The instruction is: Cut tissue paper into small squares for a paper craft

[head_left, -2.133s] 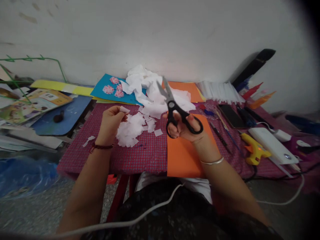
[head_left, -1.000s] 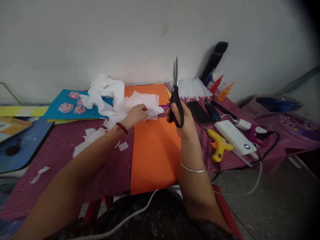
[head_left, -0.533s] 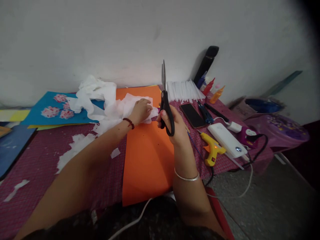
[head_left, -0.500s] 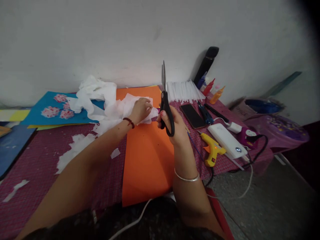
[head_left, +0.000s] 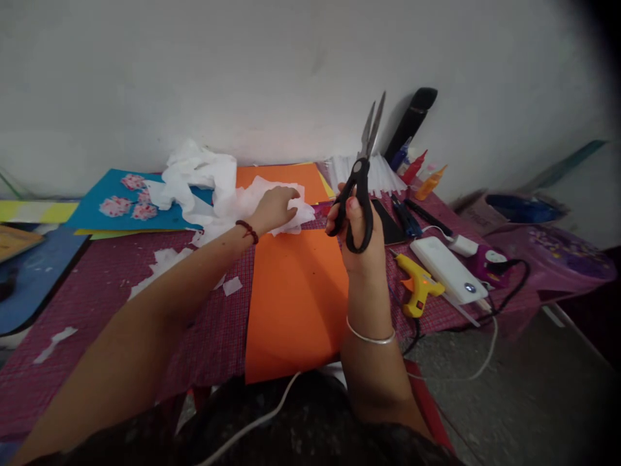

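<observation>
My right hand grips black-handled scissors by the loops, blades upward and slightly parted, above the right part of the table. Over a pile of thin white tissue paper rests my left hand, fingers spread and touching the top sheets; nothing shows in its grasp. Below it lies an orange sheet reaching the table's front edge. To the left, a blue sheet carries several pink-and-white speckled paper flowers, with white tissue partly over it.
On the right are a yellow glue gun, a white power bank, a black phone and glue sticks. Orange and red bottles stand near the wall. Tissue scraps lie on the checked cloth.
My right hand has moved right with the scissors, whose blades have opened wider and now lean right. My left hand stays on the tissue, its fingers more spread. The view has shifted slightly.
</observation>
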Demonstrator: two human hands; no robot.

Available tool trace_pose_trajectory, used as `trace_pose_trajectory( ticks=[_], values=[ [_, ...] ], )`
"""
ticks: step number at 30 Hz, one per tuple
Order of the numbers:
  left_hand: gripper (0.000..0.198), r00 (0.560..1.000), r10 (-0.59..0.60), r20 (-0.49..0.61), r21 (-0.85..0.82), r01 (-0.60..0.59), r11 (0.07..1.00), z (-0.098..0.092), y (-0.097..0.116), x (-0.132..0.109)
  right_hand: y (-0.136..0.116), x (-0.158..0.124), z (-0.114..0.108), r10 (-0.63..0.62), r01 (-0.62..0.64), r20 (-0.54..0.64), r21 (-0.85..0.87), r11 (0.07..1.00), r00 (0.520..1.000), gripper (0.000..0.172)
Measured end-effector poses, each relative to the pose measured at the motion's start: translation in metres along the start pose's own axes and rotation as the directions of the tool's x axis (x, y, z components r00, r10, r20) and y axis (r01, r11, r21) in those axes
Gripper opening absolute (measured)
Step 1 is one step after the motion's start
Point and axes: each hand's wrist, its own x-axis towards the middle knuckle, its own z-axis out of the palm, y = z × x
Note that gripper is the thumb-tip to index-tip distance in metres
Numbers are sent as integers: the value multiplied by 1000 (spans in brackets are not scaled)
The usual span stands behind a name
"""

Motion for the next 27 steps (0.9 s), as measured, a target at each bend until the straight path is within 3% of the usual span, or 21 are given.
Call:
trace_pose_trajectory(
  ticks=[3, 6, 11, 15, 19, 23, 25, 27],
  values=[
    [31, 999, 22, 25, -10, -22, 1000, 21, 8, 12, 0, 1, -2, 13, -13, -34, -4, 1000, 999, 51],
    [14, 1000, -8, -1, -61, 8, 998, 35, 10, 23, 0, 0, -1, 33, -33, -32, -7, 999, 999, 49],
    [16, 976, -170, -136, -253, 132, 958, 29, 5, 33, -3, -3, 3, 16, -16, -10, 4, 1000, 1000, 42],
    [19, 909, -350, -226, -514, 194, 836, -2, 2, 32, 1, -3, 4, 53, -54, 40, 17, 998, 998, 42],
    [23, 861, -473, -186, -783, 161, 600, -54, 0, 9, 11, -2, 10, 130, -131, 198, -8, 991, 971, 60],
    [22, 845, -532, -62, -940, 129, 315, -105, -3, -46, 24, -5, 22, 201, -181, 406, -89, 980, 891, 67],
    [22, 825, -563, -37, -954, 138, 265, -123, -8, -80, 30, -9, 30, 223, -176, 508, -138, 975, 832, 68],
    [24, 795, -606, -41, -947, 162, 277, -136, -14, -113, 33, -14, 38, 235, -162, 607, -174, 971, 759, 67]
  ],
)
